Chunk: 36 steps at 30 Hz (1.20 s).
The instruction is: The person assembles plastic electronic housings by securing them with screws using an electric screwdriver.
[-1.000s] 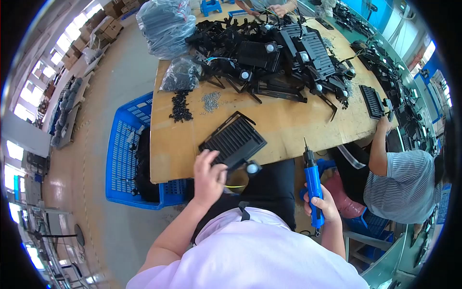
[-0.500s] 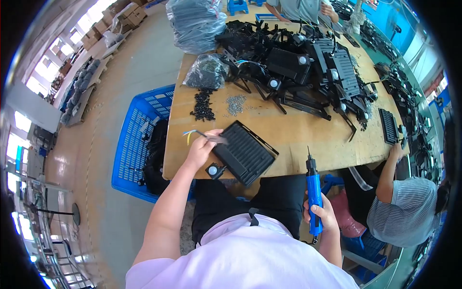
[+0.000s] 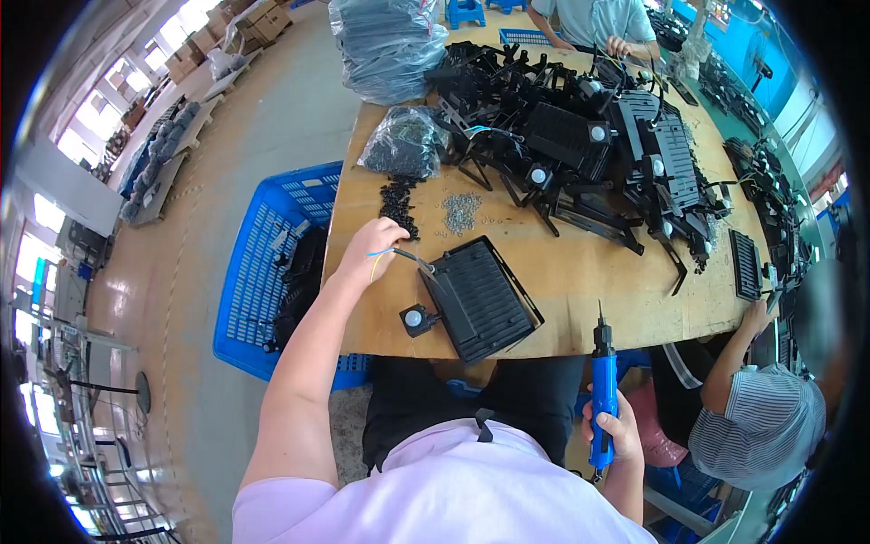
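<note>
Daylight comes through a row of windows at the left and gleams on the pale floor; cardboard boxes are stacked towards the far end. Blue stools stand beyond the wooden surface, and a blue wall rises at the upper right

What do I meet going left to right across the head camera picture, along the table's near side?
Blue basket → left hand → black finned case → blue screwdriver → striped shirt.
</note>
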{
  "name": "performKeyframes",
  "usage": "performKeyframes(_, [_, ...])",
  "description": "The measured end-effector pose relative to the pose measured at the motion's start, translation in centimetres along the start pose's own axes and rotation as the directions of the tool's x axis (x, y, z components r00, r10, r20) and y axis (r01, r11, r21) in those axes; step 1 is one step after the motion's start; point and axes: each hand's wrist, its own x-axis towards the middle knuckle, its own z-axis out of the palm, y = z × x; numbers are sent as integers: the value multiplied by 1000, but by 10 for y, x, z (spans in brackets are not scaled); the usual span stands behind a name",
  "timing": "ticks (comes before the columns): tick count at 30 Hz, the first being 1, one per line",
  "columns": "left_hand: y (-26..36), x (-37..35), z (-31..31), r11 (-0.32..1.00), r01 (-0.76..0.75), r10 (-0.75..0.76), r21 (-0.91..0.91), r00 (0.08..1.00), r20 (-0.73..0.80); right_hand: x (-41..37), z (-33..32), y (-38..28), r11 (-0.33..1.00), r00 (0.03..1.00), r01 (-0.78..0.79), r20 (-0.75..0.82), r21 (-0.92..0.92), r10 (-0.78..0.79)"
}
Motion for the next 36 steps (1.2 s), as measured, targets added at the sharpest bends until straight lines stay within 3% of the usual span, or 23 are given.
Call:
performKeyframes(6, [-3, 4, -3, 995, 2, -18, 102, 989, 150, 1, 2, 2, 1000, 1000, -20, 4, 14, 20])
performKeyframes(15, [3, -1, 3, 986, 54, -68, 160, 994, 84, 5, 4, 5, 997, 998, -61, 7, 37, 60])
performKeyframes(18, [9, -10, -4, 983, 183, -180, 26, 978, -101, 2, 5, 4, 998, 999, -48, 11, 46, 47])
performKeyframes(19, [13, -17, -8, 950, 303, -312, -76, 934, -174, 1, 6, 4, 998, 999, -47, 11, 44, 46])
performKeyframes(21, [26, -36, -18, 818, 492, -567, -299, 779, -269, -2, 5, 4, 998, 999, -47, 12, 42, 47])
performKeyframes(23, [60, -52, -36, 431, 493, -842, -756, 521, -141, -3, 6, 2, 999, 997, -50, 62, 17, 49])
performKeyframes(25, [91, -80, -41, 227, 221, -848, -948, 523, -82, -10, 4, 0, 997, 990, -83, 115, -4, 83])
performKeyframes(28, [165, -96, -55, 55, 117, -692, -992, 720, 47, -10, 9, -5, 991, 962, -134, 236, -22, 135])
performKeyframes(29, [179, -98, -51, -27, 155, -613, -988, 778, 139, -10, 12, -6, 987, 948, -154, 273, -47, 161])
performKeyframes(31, [193, -97, -33, -218, 262, -488, -940, 805, 337, -9, 14, -7, 977, 912, -185, 352, -104, 210])
performKeyframes(36, [212, -67, -1, -406, 393, -430, -825, 714, 552, -12, 19, 0, 950, 839, -145, 475, -277, 266])
